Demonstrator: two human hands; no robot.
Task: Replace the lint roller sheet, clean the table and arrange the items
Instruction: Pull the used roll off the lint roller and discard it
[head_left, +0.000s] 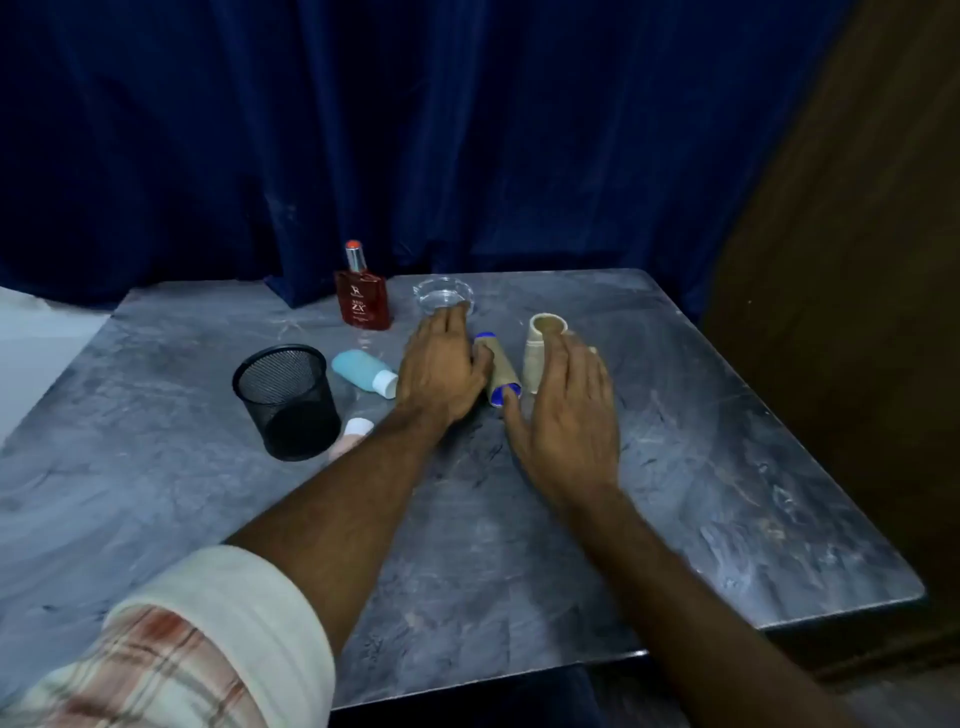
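Note:
A lint roller (503, 371) with blue ends and a brown, bare-looking core lies on the grey marbled table (727, 493), pointing away from me. My left hand (441, 366) lies just left of it, fingers stretched forward, thumb touching the roller's side. A beige refill roll (540, 348) lies just right of the roller, open end facing up and away. My right hand (569, 415) hovers over the refill's near part with fingers straight, thumb tip by the roller's near blue end. Neither hand grips anything.
A black mesh cup (288, 400) stands at the left. A teal bottle with a white cap (363, 371) lies beside it, and a small pale bottle (353, 434) lies partly behind my left forearm. A red perfume bottle (362, 296) and a glass ashtray (441, 299) stand at the back. A blue curtain hangs behind.

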